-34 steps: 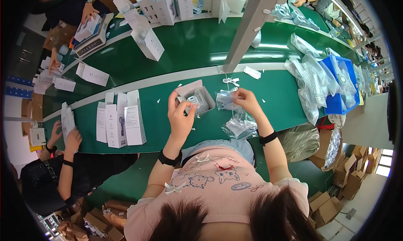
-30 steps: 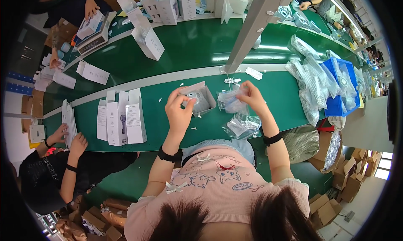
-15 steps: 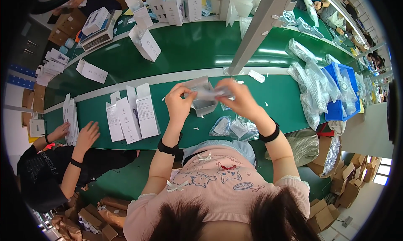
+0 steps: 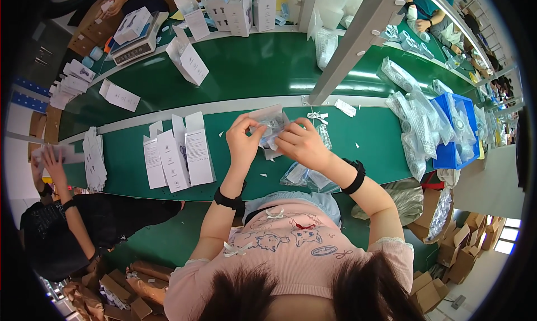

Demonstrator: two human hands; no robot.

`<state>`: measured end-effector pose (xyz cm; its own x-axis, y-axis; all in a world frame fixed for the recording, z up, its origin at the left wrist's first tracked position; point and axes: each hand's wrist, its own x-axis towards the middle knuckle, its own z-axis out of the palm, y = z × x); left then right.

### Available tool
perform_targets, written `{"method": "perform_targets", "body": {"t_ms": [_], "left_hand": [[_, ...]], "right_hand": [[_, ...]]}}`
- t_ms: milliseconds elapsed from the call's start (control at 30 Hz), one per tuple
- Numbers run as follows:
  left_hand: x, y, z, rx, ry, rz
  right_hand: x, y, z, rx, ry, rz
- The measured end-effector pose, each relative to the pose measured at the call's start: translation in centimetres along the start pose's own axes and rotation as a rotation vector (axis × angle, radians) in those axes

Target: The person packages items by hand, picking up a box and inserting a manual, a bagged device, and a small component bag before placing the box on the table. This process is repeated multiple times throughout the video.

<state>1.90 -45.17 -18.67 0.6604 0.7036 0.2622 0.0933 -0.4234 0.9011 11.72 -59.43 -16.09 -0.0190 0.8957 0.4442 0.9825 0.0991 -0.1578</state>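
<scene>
My left hand (image 4: 245,139) pinches a clear plastic bag (image 4: 272,125) between thumb and fingertips. From the other side, my right hand (image 4: 305,145) has closed fingers on the same bag. The bag sits in the mouth of a small open grey-white box (image 4: 274,109) on the green bench; what the bag contains is too unclear to name. Just beyond my right hand lies a white cable (image 4: 319,117) beside a bit of clear wrap. Clear bags (image 4: 306,177) of small parts rest near the bench edge, partly under my right forearm.
Several open white printed boxes (image 4: 178,156) stand to my left. A blue bin (image 4: 457,132) and bubble-wrap pouches (image 4: 411,119) are at the right. A slanted metal post (image 4: 358,47) rises behind. At the far left, a co-worker's hand (image 4: 53,163) handles flat cartons.
My right hand has come down and inward onto the bag, and the bag now sits at the box mouth. The co-worker's hands have moved left from the bench, lifting a flat carton.
</scene>
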Motion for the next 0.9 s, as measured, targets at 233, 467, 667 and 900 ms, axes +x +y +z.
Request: {"method": "perform_targets", "body": {"t_ms": [233, 467, 667, 900], "left_hand": [[-1.0, -1.0, -0.2, 0.014, -0.087, 0.012], [-1.2, -5.3, -4.7, -0.321, 0.06, -0.016], [-3.9, -10.5, -8.5, 1.086, -0.134, -0.129], [-6.8, -6.4, -5.1, 0.966, -0.344, -0.172]], "right_hand": [[0.9, -0.8, -0.1, 0.037, -0.509, -0.006], [-3.3, 1.7, 4.3, 0.628, 0.332, 0.345], [-2.2, 4.4, 8.3, 0.98, -0.046, 0.545], [6.9, 12.6, 11.4, 1.108, 0.179, 0.682]]}}
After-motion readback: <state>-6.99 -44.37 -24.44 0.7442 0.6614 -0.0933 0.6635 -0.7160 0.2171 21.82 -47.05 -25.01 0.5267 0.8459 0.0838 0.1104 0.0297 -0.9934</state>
